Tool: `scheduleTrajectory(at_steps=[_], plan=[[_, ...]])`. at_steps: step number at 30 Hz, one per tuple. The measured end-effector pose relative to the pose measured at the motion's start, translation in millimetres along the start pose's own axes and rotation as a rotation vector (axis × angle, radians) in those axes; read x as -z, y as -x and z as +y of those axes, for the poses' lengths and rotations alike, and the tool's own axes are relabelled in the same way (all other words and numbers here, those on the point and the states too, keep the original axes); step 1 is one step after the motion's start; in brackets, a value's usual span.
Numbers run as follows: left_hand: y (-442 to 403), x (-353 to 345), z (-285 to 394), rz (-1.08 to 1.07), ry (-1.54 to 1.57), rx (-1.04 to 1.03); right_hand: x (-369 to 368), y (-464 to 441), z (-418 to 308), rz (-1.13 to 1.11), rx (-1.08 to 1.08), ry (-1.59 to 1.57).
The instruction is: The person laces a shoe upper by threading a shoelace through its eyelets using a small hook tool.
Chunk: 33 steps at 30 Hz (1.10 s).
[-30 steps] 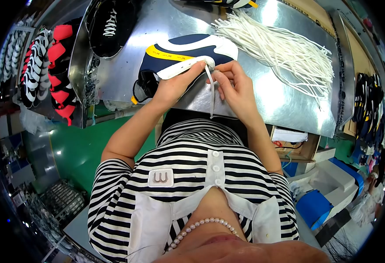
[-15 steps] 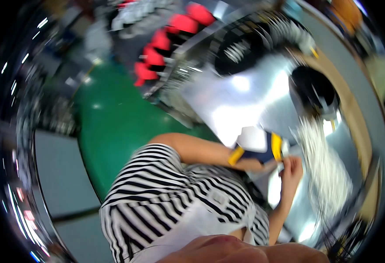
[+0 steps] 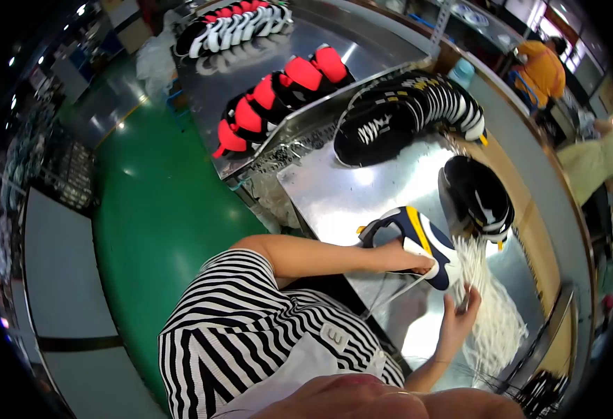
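Observation:
A navy, white and yellow shoe upper [image 3: 416, 227] lies tilted over the metal table, with my left hand [image 3: 410, 257] gripping its white edge, fingers partly tucked into the opening. From that edge a white lace [image 3: 398, 292] trails down toward my body. My right hand [image 3: 462, 307] is just below the toe, fingers apart and nothing between them. It is beside a pile of loose white laces [image 3: 491, 314].
Stacked black-and-white uppers [image 3: 418, 105] and a black upper [image 3: 479, 192] sit at the table's back. Red-and-black uppers [image 3: 268, 98] line another metal table [image 3: 250, 63]. A person in orange [image 3: 540, 70] is far behind, at the upper right.
The view has swung toward the left side of the room and sharpened. My right hand, earlier pinching at the upper's lace end, is now apart from it with its fingers spread.

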<state>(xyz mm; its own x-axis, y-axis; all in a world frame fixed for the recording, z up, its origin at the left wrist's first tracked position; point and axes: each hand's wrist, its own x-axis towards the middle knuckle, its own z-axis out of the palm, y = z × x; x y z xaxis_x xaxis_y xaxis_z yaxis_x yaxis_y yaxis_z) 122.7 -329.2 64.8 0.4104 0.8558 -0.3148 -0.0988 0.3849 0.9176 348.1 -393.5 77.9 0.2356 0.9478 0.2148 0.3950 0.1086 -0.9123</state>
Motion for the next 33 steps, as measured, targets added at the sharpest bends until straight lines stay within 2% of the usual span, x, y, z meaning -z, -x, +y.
scheduleTrajectory(at_steps=[1,2,4,5,7,8,9,10,11,12,13,14,15,16,17,18,19,23,25,26,27,29,31,32,33], plan=[[2.3,-4.0,0.1,-0.148,0.075,0.01,-5.6,-1.9,2.0,-0.033,-0.117,-0.097],[5.3,-5.0,2.2,-0.123,-0.093,-0.082,-9.3,-3.5,13.5,-0.11,-0.298,-0.321],[10.2,0.8,10.6,-0.004,-0.41,-0.279,-13.4,2.6,22.4,-0.028,-0.275,-0.268],[12.8,5.9,21.5,-0.023,-0.519,-0.219,-15.2,4.4,22.2,0.003,-0.255,-0.241],[0.0,13.8,2.9,0.08,-0.654,-0.256,-16.3,0.0,44.2,0.074,-0.277,-0.247],[-2.3,13.4,-6.4,0.116,-0.686,-0.218,-16.7,-2.7,55.9,0.088,-0.298,-0.137],[-5.6,14.5,-4.3,0.005,-0.707,-0.216,-17.1,-8.3,49.8,0.03,-0.319,-0.072],[-0.4,11.4,22.5,-0.279,-0.673,-0.077,-16.7,-10.8,48.8,0.04,-0.368,-0.175],[-3.9,18.9,16.0,-0.454,-0.739,-0.06,-17.8,-17.7,41.6,0.044,-0.413,-0.221],[9.4,18.5,17.2,-0.408,-0.947,-0.23,-17.3,-23.7,36.0,0.05,-0.496,-0.184],[19.7,16.7,22.0,-0.333,-1.151,-0.419,-20.8,-23.8,38.8,0.069,-0.381,-0.293],[22.9,10.6,25.5,-0.29,-1.269,-0.375,-18.5,-21.6,27.5,0.057,-0.418,-0.445],[23.8,8.2,30.7,-0.227,-1.397,-0.329,-21.2,-17.4,23.0,0.149,-0.368,-0.406],[22.4,13.9,29.1,-0.239,-1.397,-0.333,-20.0,-12.5,19.7,0.14,-0.362,-0.373],[19.0,20.1,21.0,-0.157,-1.369,-0.452,-19.4,-4.5,19.0,0.128,-0.357,-0.344],[16.0,22.0,15.2,-0.075,-1.338,-0.568,-23.0,5.5,18.2,0.032,-0.405,-0.471],[14.8,17.4,15.7,-0.091,-1.339,-0.562,-29.5,10.1,21.4,-0.064,-0.364,-0.29],[10.2,-1.5,26.3,-0.041,-1.318,-0.638,-52.5,21.4,19.7,-0.361,-0.433,-0.293],[6.3,0.7,36.0,0.001,-1.269,-0.666,-48.4,29.6,13.3,-0.362,-0.424,-0.351],[1.6,7.9,40.3,0.051,-1.277,-0.714,-39.0,38.3,13.1,-0.548,-0.39,-0.214],[0.0,11.7,51.2,0.118,-1.236,-0.639,-28.8,49.7,13.0,-0.734,-0.354,-0.073],[-4.1,19.2,78.2,0.214,-1.13,-0.596,-6.6,87.6,12.9,-0.848,-0.131,0.049],[-5.2,23.0,92.6,0.139,-1.096,-0.728,19.0,110.4,4.8,-0.869,-0.274,0.075],[-8.5,22.6,85.6,0.018,-1.077,-0.794,28.5,113.6,3.2,-0.809,-0.285,0.092],[-3.9,12.5,75.7,-0.032,-1.175,-0.686,33.7,115.9,7.2,-0.695,-0.203,0.052]])
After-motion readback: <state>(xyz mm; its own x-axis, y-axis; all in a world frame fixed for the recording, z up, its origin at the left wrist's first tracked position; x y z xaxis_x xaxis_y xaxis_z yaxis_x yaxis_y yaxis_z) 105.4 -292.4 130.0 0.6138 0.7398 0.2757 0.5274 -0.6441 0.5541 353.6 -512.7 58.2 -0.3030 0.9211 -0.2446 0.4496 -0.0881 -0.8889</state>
